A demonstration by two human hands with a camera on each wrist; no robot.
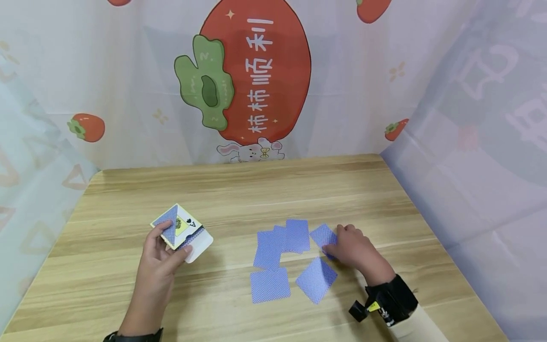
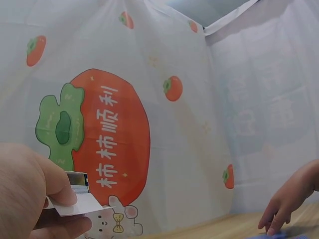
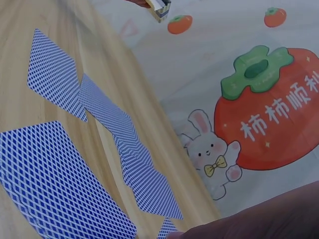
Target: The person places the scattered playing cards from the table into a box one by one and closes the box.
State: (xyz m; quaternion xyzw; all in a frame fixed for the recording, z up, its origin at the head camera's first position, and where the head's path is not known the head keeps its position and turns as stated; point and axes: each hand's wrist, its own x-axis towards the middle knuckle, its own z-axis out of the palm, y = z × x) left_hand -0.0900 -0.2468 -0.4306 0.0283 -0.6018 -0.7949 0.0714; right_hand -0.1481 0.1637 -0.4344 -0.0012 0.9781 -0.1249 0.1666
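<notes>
Card box (image 1: 184,228), long axis aslant, flap (image 1: 201,246) pointing near-right, gripped by left hand (image 1: 160,255), right hand (image 1: 355,249) touching card (image 1: 323,234), pinch unclear

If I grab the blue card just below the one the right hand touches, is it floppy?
That blue card looks thin, so it'll probably feel light and bend a little. It lies flat on the table, so its edge may be tricky to catch, and a push might slide it.
</notes>
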